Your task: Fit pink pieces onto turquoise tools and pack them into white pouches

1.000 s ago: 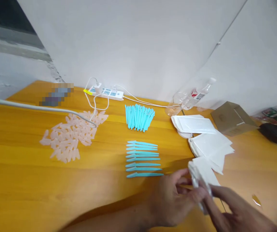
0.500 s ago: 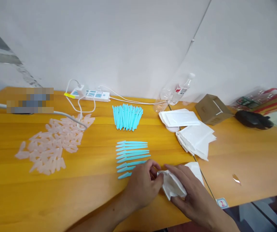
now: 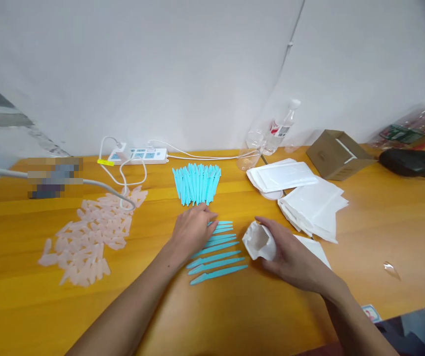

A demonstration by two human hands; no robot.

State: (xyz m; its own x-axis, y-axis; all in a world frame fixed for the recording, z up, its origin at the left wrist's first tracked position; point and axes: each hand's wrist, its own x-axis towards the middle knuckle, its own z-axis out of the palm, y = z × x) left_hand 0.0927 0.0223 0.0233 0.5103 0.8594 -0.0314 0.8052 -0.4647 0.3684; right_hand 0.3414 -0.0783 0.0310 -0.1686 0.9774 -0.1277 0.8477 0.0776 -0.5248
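My right hand [image 3: 286,254] is wrapped round a white paper bag [image 3: 259,241], whose open mouth faces up and toward me. My left hand [image 3: 193,228] lies palm down over the upper left ends of a row of blue plastic knives [image 3: 218,273], its fingers partly bent; whether it grips one is hidden. Just beyond that hand stands a dense bunch of more blue knives [image 3: 196,183] laid side by side. Flat white bags [image 3: 312,202] lie in overlapping piles to the right, and another pokes out behind my right hand.
Pale pink plastic pieces [image 3: 90,237] spread over the left of the table [image 3: 197,326]. Along the wall are a power strip [image 3: 142,156] with white cables, a clear bottle [image 3: 281,129], a cardboard box [image 3: 338,155] and a black object [image 3: 412,163].
My left hand has let go of the white bag and moved up and left onto the row of knives. The bag's mouth is now wider, held by my right hand alone. The view has shifted.
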